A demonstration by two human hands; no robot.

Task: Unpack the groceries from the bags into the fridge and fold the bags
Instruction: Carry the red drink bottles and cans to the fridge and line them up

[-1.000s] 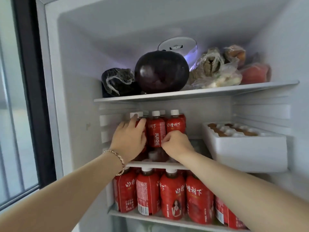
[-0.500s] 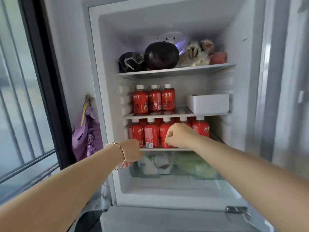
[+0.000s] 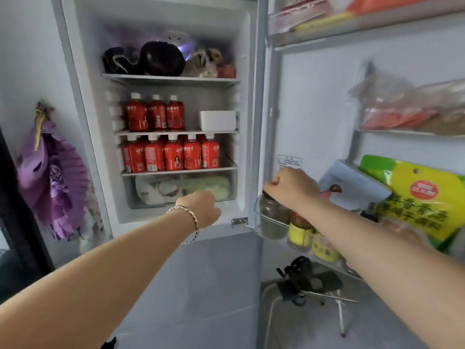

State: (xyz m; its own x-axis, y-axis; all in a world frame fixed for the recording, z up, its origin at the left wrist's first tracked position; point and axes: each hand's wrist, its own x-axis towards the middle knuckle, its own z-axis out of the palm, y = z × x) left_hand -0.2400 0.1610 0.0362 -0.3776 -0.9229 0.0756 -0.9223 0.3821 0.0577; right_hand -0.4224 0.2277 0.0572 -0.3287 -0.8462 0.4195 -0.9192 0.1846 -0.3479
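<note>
Hands now off the red bottles (image 3: 173,153): left hand (image 3: 201,207) empty, half-curled; right hand (image 3: 293,188) atop door-shelf jar (image 3: 270,212).

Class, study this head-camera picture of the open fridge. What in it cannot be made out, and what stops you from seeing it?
- Head view: contents of the crisper drawer, blurred behind its translucent front and partly covered by the left hand.
- Head view: what the right hand grips, if anything; its fingers curl over the dark jar.
- Head view: top door shelf items, cut off by the upper edge.
- Head view: bottle labels, too small to read.
</note>
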